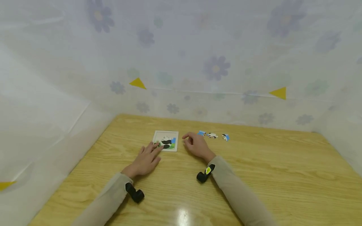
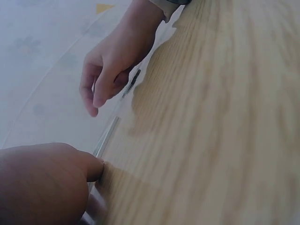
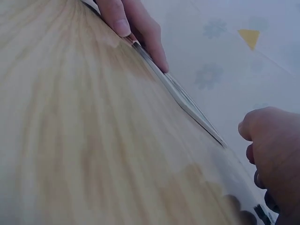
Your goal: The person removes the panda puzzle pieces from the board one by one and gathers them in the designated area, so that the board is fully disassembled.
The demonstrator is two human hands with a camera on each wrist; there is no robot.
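— How many things lie on the wooden table (image 1: pixel 254 175)?
— One square white-framed puzzle board with a panda picture (image 1: pixel 166 140), and three small loose blue-and-white puzzle pieces (image 1: pixel 212 135) in a row beside it.
— And hands?
— Two, with one small black wrist camera (image 1: pixel 135 192) on each arm. Three yellow paper triangles (image 1: pixel 137 83) mark the walls.
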